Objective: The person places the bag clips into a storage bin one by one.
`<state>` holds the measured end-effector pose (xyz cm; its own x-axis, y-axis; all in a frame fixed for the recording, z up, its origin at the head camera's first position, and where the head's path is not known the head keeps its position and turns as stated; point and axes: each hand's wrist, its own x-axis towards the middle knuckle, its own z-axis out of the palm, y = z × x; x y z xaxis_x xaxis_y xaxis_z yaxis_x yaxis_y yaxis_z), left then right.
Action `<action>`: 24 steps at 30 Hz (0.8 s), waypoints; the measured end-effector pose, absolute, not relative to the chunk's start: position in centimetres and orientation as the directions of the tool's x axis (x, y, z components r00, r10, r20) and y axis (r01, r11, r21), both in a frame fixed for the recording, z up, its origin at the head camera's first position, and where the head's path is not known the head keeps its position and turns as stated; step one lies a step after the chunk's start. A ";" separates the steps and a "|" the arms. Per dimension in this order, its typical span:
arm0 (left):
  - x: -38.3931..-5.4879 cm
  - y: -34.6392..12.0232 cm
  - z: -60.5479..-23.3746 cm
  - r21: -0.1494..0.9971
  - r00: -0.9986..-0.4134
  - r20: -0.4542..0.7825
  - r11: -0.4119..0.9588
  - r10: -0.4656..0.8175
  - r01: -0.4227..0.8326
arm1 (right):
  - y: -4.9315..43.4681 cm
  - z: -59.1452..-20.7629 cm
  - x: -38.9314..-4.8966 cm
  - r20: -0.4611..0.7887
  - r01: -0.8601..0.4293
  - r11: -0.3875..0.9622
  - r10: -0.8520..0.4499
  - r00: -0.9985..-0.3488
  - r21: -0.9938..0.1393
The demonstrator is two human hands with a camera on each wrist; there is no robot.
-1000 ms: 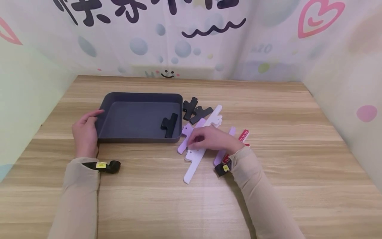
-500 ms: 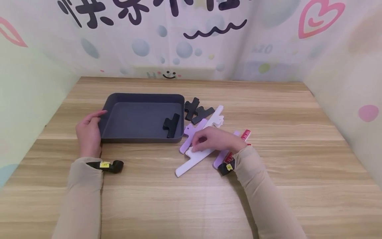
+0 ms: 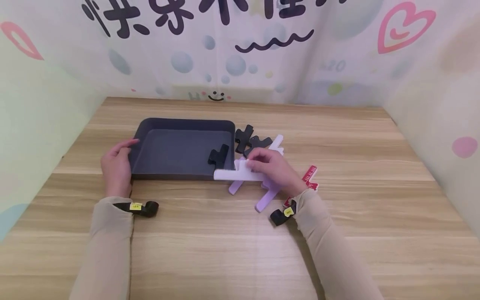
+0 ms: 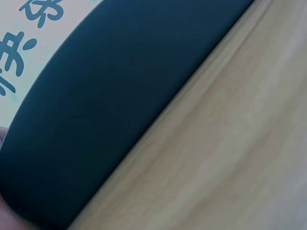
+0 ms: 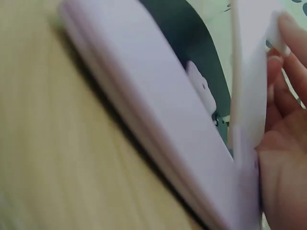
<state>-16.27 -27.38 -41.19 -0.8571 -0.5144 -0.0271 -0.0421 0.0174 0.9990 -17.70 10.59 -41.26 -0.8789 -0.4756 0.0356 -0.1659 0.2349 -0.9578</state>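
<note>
My left hand [image 3: 116, 171] grips the left wall of a dark grey tray [image 3: 174, 152]; in the left wrist view the tray's outer wall [image 4: 120, 91] fills much of the picture. My right hand [image 3: 276, 168] pinches a long white clip [image 3: 234, 175] by its tab. That clip is raised over the pile, and its left end overlaps the tray's front right corner. A black clip [image 3: 222, 156] lies inside the tray. Beneath the right hand are a purple clip [image 3: 265, 202] and another purple clip [image 3: 235, 187], both partly covered. The near purple one looms large [image 5: 153, 100] in the right wrist view.
Right of the tray lie a black clip [image 3: 244, 137], a dark clip [image 3: 262, 142] and a second white clip [image 3: 278, 141]. A red and white clip [image 3: 311, 175] is beyond the right wrist. A printed cloth [image 3: 240, 62] hangs behind the wooden table [image 3: 210, 250].
My right hand has lifted the white clip, turned it nearly level and moved it toward the tray's corner. The purple clips beneath are more exposed. My left hand stays at the tray.
</note>
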 end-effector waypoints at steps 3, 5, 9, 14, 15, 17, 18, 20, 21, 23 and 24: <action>-16.2 -27.4 -41.2 0.999 -0.857 -0.025 0.023 -0.515 -0.043 | 10.3 -41.6 -17.8 0.064 -0.133 0.148 -0.399 -0.915 -0.980; -16.2 -27.4 -41.1 0.999 -0.856 -0.023 0.025 -0.517 -0.043 | 10.1 -41.7 -17.8 0.071 -0.113 0.094 -0.364 -0.929 -0.989; -16.2 -27.4 -41.2 0.999 -0.856 -0.023 0.029 -0.516 -0.045 | 9.7 -41.8 -18.0 0.075 -0.074 -0.015 -0.315 -0.946 -0.997; -16.3 -27.5 -41.4 0.997 -0.862 -0.022 0.051 -0.506 -0.056 | 8.3 -41.8 -18.3 0.070 -0.040 -0.107 -0.288 -0.955 -0.993; -16.2 -27.5 -41.5 0.997 -0.863 -0.021 0.059 -0.505 -0.058 | 7.9 -41.8 -18.3 0.071 -0.037 -0.125 -0.284 -0.956 -0.991; -16.2 -27.5 -41.6 0.995 -0.864 -0.014 0.076 -0.504 -0.061 | 7.2 -41.8 -18.4 0.078 -0.031 -0.168 -0.279 -0.957 -0.985; -16.1 -27.5 -41.6 0.995 -0.863 -0.014 0.080 -0.505 -0.063 | 6.9 -41.8 -18.4 0.080 -0.029 -0.182 -0.276 -0.958 -0.983; -16.1 -27.6 -41.5 0.994 -0.861 -0.012 0.084 -0.508 -0.064 | 6.3 -41.6 -18.4 0.083 -0.018 -0.223 -0.283 -0.956 -0.975; -16.0 -27.6 -41.5 0.995 -0.861 -0.011 0.081 -0.509 -0.061 | 6.0 -41.6 -18.5 0.084 -0.013 -0.242 -0.284 -0.955 -0.970; -16.0 -27.6 -41.4 0.996 -0.860 -0.009 0.075 -0.510 -0.055 | 5.6 -41.5 -18.6 0.076 0.007 -0.279 -0.286 -0.955 -0.960; -16.0 -27.6 -41.3 0.996 -0.859 -0.007 0.074 -0.512 -0.052 | 5.4 -41.4 -18.7 0.074 0.011 -0.289 -0.282 -0.957 -0.957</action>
<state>-16.03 -27.61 -41.29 -0.8592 -0.5116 -0.0075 -0.0525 0.0736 0.9959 -18.67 5.40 -41.38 -0.9567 -0.2817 0.0737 0.0113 -0.2888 -0.9573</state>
